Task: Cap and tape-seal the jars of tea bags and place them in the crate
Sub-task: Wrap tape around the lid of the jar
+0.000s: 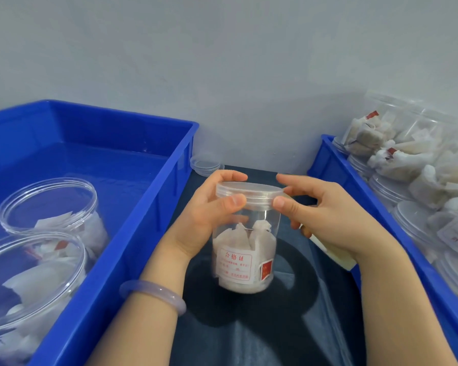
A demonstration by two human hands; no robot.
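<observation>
The tea-bag jar [245,249] is upright between the hands, long axis vertical, over the dark table [288,326]. The left hand [209,215] grips its neck. The right hand [328,215] pinches the rim of the clear lid [249,190], with something pale tucked under its palm. Both hands are equally near. A blue crate [132,247] of uncapped jars lies left of the left hand.

Gripping a clear jar [245,249] of tea bags with the left hand [209,212], thumb at the lid [249,191] rim. Pinching the same rim with the right hand [325,215]. Held upright over the dark table [249,339], between two crates: left crate [148,207] with open jars [48,204] near its front left corner, right crate [354,186] piled with filled jars [397,151]. Spare lids [205,165] at the table's far edge.
</observation>
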